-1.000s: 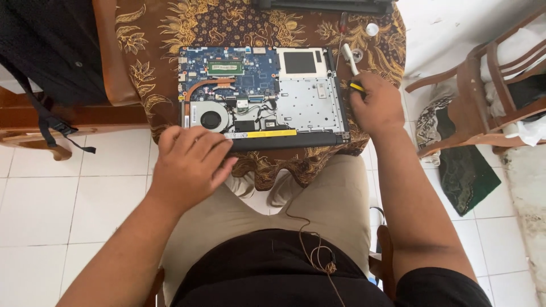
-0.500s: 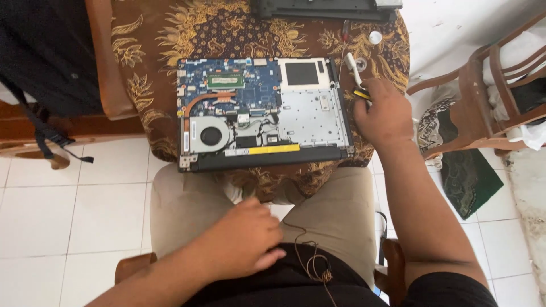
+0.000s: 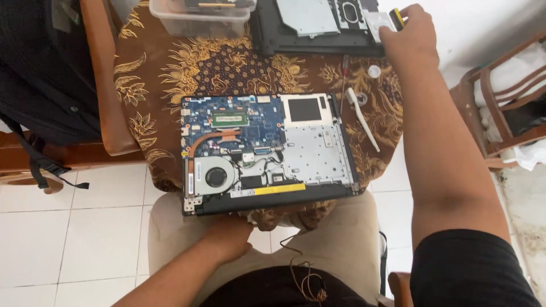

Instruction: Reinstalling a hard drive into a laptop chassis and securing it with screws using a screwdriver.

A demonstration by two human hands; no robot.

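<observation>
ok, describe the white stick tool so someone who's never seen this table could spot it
Start at the opened laptop lying on the brown and gold patterned cloth. Just off its right edge, on the cloth, lies the white tool, slim and running diagonally. Unlike the small round clear cap above it, it is long, thin and opaque white.

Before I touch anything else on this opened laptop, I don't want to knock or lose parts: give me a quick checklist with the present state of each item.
1. Opened laptop flat on the patterned cloth: not ok, its front edge overhangs toward the lap.
2. Left hand steadying it: cannot tell, it sits at the front edge, contact unclear.
3. Right hand free: not ok, it holds a yellow-and-black tool at the removed base cover.
4. White pry tool clear of the board: ok, beside the laptop.
5. Small round parts secured: not ok, loose on the cloth.
</observation>
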